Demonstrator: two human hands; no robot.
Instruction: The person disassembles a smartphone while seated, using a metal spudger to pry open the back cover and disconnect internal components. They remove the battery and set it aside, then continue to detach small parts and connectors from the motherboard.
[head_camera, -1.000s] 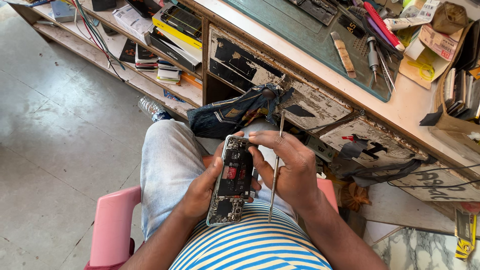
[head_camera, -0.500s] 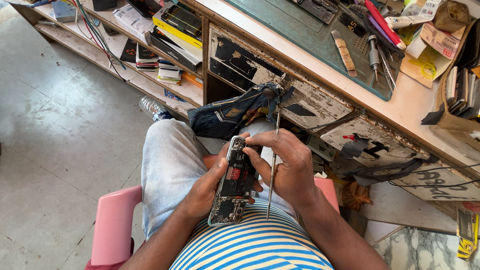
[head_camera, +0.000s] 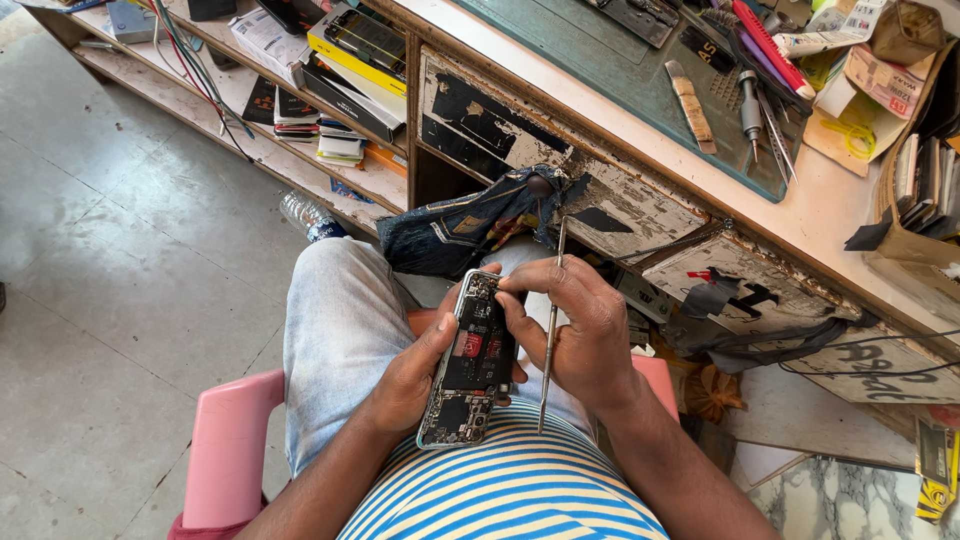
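The head camera is looking straight down at a seated person's lap. The left hand (head_camera: 415, 375) is cradling an opened phone (head_camera: 468, 362) from below and from the left, its fingers curling around the phone's edge and the thumb lying along the left side. The phone is lying with its back off and its circuit boards facing up. Its long axis is running from near to far with a slight lean to the right: the near end is resting just above the striped shirt (head_camera: 505, 480), and the far end is pointing toward the workbench (head_camera: 800, 215).

The right hand (head_camera: 570, 325) is sitting just to the right of the phone, its fingers closing partly over the phone's far end and right edge. The same hand is also pinching a thin metal tool (head_camera: 550, 325) that is standing almost parallel to the phone, with its near tip over the shirt and its far tip pointing at the bench.

The person is sitting on a pink plastic chair (head_camera: 230, 450), in light jeans (head_camera: 340, 320). A dark blue cloth (head_camera: 470, 225) is hanging from the bench's front edge, just beyond the knees. On the bench's green mat (head_camera: 600, 60), far right, a screwdriver (head_camera: 750, 100) is lying. To the far left, a low shelf (head_camera: 230, 120) is holding boxes and booklets, with a plastic bottle (head_camera: 305, 215) lying on the floor near it.
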